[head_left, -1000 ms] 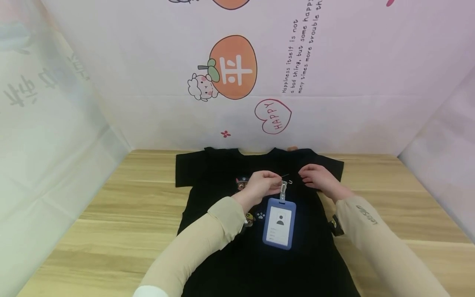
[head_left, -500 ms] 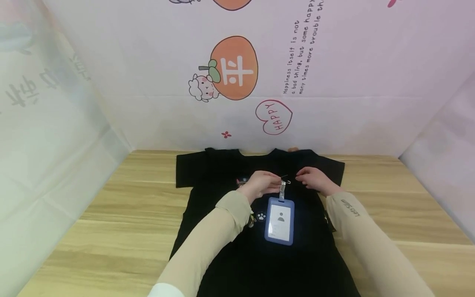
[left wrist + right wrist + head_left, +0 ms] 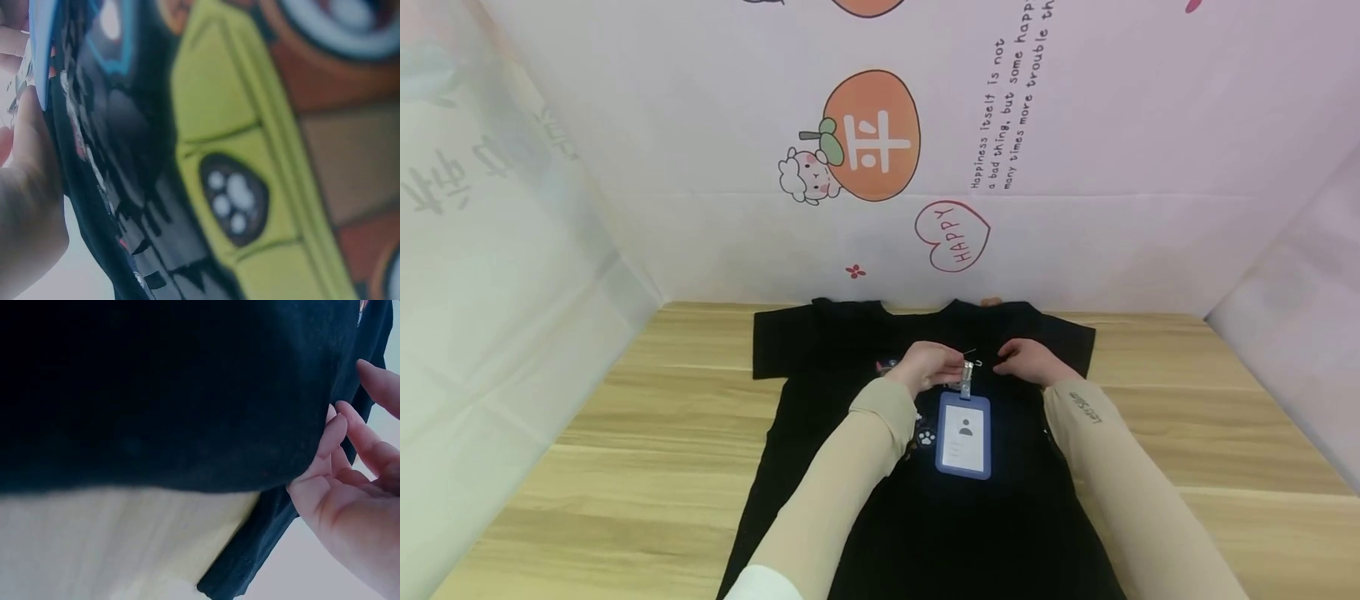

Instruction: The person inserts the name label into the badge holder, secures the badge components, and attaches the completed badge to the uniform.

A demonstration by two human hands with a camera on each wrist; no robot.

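A black T-shirt (image 3: 985, 533) lies spread out with cartoon prints on its chest. My left hand (image 3: 925, 367) pinches the metal clip (image 3: 966, 379) of a blue badge holder (image 3: 940, 442) over the chest. An unfastened pin (image 3: 972, 352) sticks out above the clip. My right hand (image 3: 1033, 363) is a little to the right of the pin. In the right wrist view, the right hand (image 3: 356, 494) has thumb and forefinger apart, and its other fingers lie against the shirt. The left wrist view shows the left hand (image 3: 31, 206) beside the print (image 3: 219, 187); its fingertips are partly cut off.
The shirt lies on a wooden table (image 3: 625, 467), its collar near the back wall. White printed cloth (image 3: 1112, 167) covers the back, and similar cloth hangs at both sides. A small orange-brown thing (image 3: 991, 301) shows behind the right shoulder of the shirt.
My right hand has moved left, nearer to the pin, and its forearm has swung inward. The badge holder has risen slightly in view and hangs straighter. My left hand keeps its pinch on the clip.
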